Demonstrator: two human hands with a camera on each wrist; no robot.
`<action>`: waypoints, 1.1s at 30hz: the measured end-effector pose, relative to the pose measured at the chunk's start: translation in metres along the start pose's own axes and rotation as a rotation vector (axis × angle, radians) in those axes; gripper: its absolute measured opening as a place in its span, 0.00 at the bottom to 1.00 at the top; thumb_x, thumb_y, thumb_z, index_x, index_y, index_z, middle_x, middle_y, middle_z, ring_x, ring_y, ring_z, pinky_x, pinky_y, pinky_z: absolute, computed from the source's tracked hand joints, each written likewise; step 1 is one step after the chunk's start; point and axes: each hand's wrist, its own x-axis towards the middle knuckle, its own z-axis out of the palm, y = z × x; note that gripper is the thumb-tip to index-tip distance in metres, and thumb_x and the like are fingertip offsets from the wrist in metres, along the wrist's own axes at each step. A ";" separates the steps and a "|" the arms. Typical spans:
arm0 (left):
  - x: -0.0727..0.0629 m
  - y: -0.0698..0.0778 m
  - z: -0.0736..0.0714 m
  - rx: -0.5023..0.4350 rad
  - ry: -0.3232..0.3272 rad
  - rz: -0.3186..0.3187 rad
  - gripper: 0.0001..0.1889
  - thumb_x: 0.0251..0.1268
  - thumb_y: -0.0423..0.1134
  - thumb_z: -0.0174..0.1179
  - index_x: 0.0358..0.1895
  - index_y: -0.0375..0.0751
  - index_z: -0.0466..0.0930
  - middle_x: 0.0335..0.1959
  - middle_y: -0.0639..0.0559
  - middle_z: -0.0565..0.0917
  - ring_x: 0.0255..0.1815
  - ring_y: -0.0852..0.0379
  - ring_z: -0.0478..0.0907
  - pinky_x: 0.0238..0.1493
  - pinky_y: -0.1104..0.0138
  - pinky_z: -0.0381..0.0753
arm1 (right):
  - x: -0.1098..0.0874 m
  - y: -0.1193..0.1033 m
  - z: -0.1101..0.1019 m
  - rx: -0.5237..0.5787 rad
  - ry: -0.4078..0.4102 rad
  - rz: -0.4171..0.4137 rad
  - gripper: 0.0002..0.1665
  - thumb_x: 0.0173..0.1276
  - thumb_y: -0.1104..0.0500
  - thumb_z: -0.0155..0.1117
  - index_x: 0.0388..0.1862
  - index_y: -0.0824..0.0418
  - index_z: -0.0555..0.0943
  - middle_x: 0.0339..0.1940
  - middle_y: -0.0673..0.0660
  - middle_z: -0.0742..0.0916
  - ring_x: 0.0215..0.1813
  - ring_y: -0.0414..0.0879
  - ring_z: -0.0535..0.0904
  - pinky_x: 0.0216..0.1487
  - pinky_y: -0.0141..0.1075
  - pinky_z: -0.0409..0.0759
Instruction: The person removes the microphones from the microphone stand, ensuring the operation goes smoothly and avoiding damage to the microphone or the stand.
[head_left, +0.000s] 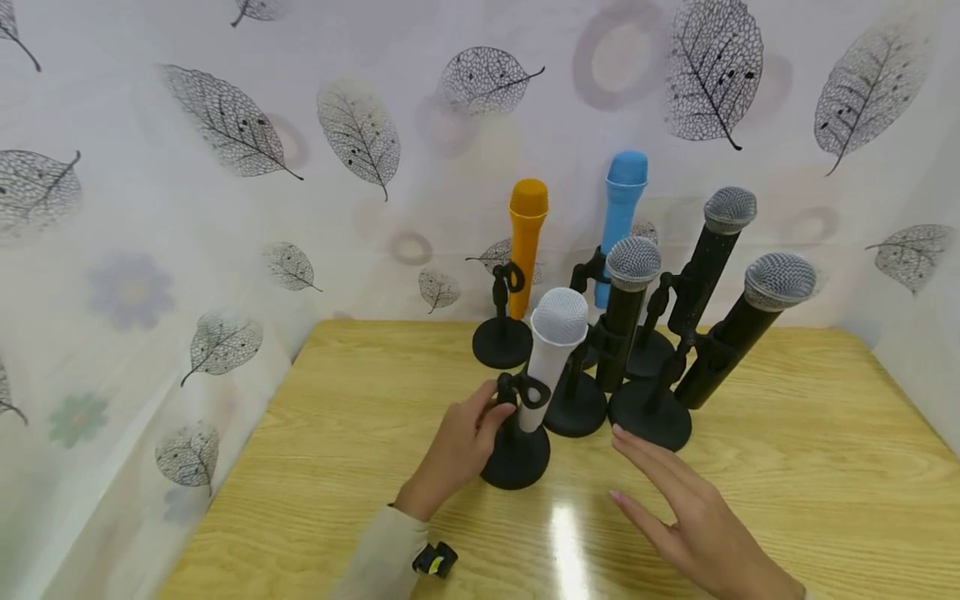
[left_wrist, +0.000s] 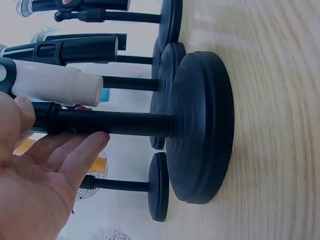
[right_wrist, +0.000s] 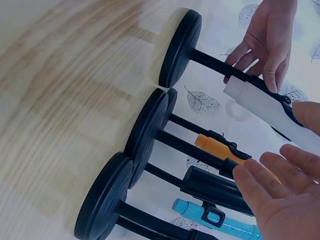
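Your left hand pinches the post of the front-left stand, which carries the white microphone on the table. Keep the post upright and the base level, as the top likely tips easily. Your right hand grips nothing, fingers apart; keep it clear of the front-right stand close by.

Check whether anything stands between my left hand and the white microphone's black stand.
Nothing visible does: your left hand grips the black stand directly by its post, with the white microphone beside the post, not between.
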 end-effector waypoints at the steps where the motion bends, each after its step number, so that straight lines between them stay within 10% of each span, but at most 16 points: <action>1: 0.000 0.000 0.001 0.002 -0.001 0.001 0.07 0.81 0.42 0.52 0.50 0.43 0.74 0.21 0.59 0.62 0.20 0.65 0.62 0.23 0.72 0.64 | 0.001 0.000 0.000 0.012 0.003 -0.003 0.45 0.57 0.64 0.79 0.73 0.58 0.72 0.70 0.57 0.78 0.69 0.46 0.75 0.67 0.22 0.64; 33: -0.017 0.024 0.025 0.035 -0.010 0.059 0.09 0.80 0.45 0.53 0.50 0.44 0.75 0.20 0.62 0.64 0.19 0.68 0.60 0.21 0.75 0.63 | 0.059 -0.011 0.001 0.553 0.135 0.102 0.24 0.67 0.77 0.65 0.61 0.66 0.80 0.55 0.55 0.86 0.52 0.43 0.86 0.49 0.35 0.84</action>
